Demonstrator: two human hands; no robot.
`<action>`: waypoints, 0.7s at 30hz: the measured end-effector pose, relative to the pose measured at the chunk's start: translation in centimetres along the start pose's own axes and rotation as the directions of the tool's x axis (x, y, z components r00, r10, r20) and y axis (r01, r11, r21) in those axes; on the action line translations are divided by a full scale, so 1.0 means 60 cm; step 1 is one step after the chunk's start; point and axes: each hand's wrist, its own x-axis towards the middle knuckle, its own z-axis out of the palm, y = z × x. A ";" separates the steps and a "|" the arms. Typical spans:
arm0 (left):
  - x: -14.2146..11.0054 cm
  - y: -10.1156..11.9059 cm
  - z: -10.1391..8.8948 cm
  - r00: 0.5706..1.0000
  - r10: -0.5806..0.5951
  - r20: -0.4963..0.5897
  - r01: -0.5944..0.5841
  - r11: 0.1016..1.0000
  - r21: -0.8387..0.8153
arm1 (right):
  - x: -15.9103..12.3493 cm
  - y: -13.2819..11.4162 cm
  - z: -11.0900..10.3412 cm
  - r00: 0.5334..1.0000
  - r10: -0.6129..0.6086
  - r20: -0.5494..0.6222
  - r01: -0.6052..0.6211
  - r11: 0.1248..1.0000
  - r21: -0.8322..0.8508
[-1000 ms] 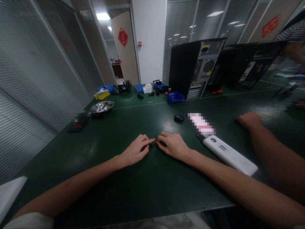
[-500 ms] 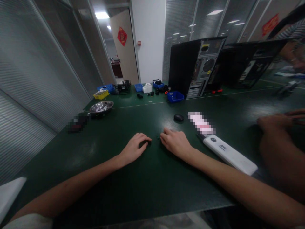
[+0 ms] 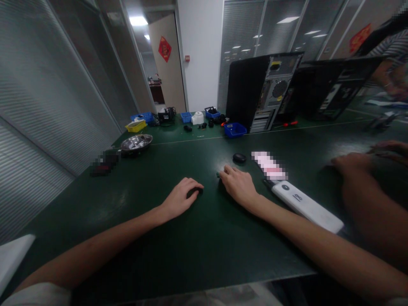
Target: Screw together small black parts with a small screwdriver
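Observation:
My left hand (image 3: 180, 198) rests low over the dark green table (image 3: 178, 250), its thumb and fingers closed on a small black rounded piece (image 3: 195, 191). Most of that piece is hidden by the fingers, so its kind does not show. My right hand (image 3: 238, 183) is to the right of it, palm down, with the fingertips pinched together. At those fingertips a small green piece (image 3: 218, 174) peeks out, too small to make out further. Just beyond the right hand lies a black computer mouse (image 3: 239, 158), apart from it.
A white device marked 18 (image 3: 307, 206) lies right of my right forearm. A metal bowl (image 3: 137, 143), a yellow tray (image 3: 136, 126) and a blue tray (image 3: 235, 130) stand farther back. Computer towers (image 3: 264, 91) rise behind. Another person's arm (image 3: 366, 182) reaches in from the right.
My right hand has shifted a little away from me and to the right, taking the small green piece along. My left hand keeps nearly the same place and hold.

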 end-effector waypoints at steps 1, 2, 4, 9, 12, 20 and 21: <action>0.000 -0.001 0.001 1.000 -0.002 -0.002 0.002 1.000 0.001 | 0.000 0.000 0.002 1.000 -0.017 -0.006 0.017 1.000 0.023; 0.000 -0.001 0.001 1.000 -0.001 -0.007 0.001 1.000 0.002 | -0.001 -0.002 0.004 0.999 -0.045 -0.013 0.045 0.998 0.053; 0.001 -0.001 0.002 1.000 0.005 -0.016 -0.005 1.000 0.005 | -0.001 -0.006 0.008 0.994 -0.107 -0.033 0.110 0.987 0.114; 0.002 0.005 0.001 1.000 0.003 -0.024 -0.003 1.000 0.010 | 0.004 -0.005 0.011 0.995 -0.094 -0.031 0.097 0.985 0.142; 0.002 0.008 -0.001 1.000 0.004 -0.020 -0.004 1.000 0.018 | 0.007 0.008 0.010 1.000 -0.003 -0.015 0.004 0.996 0.094; 0.003 0.008 0.000 1.000 0.001 -0.015 -0.001 1.000 0.026 | 0.006 -0.005 0.013 1.000 0.001 0.013 -0.002 0.994 0.113; 0.003 0.010 0.001 1.000 0.000 -0.016 0.000 1.000 0.026 | 0.004 -0.013 0.013 1.000 -0.030 0.009 0.028 0.991 0.134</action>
